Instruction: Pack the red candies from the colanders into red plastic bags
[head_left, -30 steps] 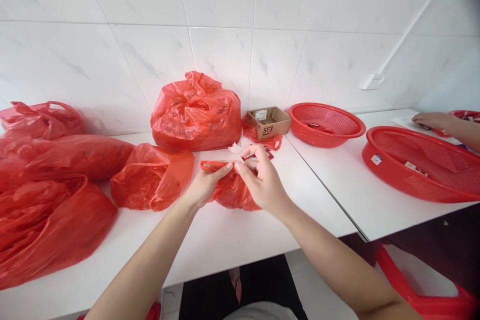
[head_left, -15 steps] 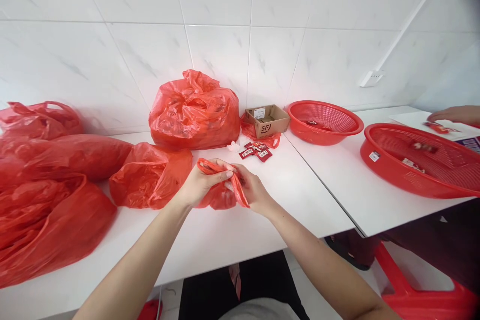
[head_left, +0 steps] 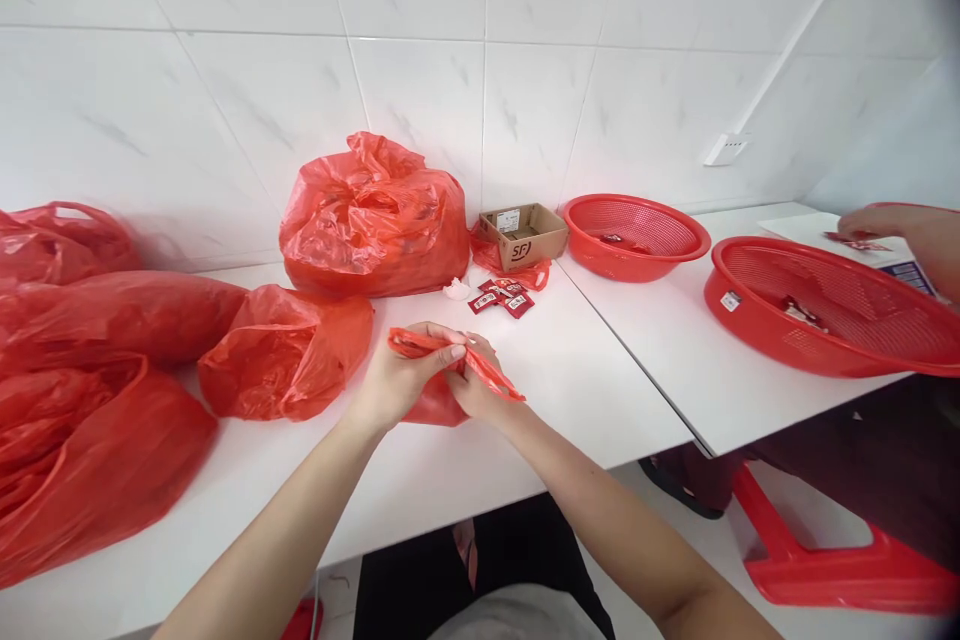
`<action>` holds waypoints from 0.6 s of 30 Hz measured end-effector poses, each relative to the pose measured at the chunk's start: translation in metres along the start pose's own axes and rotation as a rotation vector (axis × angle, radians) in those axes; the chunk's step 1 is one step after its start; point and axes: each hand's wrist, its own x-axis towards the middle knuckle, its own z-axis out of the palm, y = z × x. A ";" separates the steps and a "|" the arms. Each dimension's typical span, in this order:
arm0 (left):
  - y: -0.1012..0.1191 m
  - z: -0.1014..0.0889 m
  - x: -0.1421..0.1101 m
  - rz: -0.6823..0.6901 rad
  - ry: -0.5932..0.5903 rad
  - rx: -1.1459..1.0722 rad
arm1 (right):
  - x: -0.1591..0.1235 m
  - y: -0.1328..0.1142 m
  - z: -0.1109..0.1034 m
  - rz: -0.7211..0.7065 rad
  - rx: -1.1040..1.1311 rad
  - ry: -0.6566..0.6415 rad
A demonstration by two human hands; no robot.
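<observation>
A small red plastic bag [head_left: 431, 400] rests on the white table [head_left: 450, 480] just in front of me. My left hand [head_left: 401, 375] pinches one handle of it near the top. My right hand [head_left: 476, 385] is closed on the other handle, which stretches out to the right as a thin red strip. Both hands meet over the bag's mouth. Beyond them lie several small red sachets [head_left: 501, 297] loose on the table.
A big stuffed red bag [head_left: 375, 220] stands by the tiled wall, more red bags [head_left: 112, 370] fill the left. A small cardboard box [head_left: 523, 234] and two red mesh baskets [head_left: 634, 235] [head_left: 825, 305] sit to the right. Another person's hand [head_left: 900, 230] reaches in at far right.
My right hand came down from above the bag and took hold of its handle, pulling it rightward. The bag is squeezed smaller. The other person's hand shifted at the far right.
</observation>
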 end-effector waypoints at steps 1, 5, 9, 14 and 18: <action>0.000 0.001 -0.001 -0.004 0.002 0.022 | 0.001 0.005 0.006 0.019 -0.010 -0.003; 0.001 -0.006 -0.004 -0.031 0.020 0.049 | 0.000 0.015 0.004 0.002 0.007 -0.085; 0.003 -0.015 0.000 -0.028 -0.039 0.150 | -0.002 0.003 -0.014 -0.068 0.408 -0.088; -0.007 -0.015 0.000 0.221 0.104 0.651 | -0.007 -0.002 -0.007 0.041 0.539 0.062; -0.016 -0.017 -0.004 0.349 0.219 0.858 | -0.010 -0.003 -0.007 0.134 0.649 0.011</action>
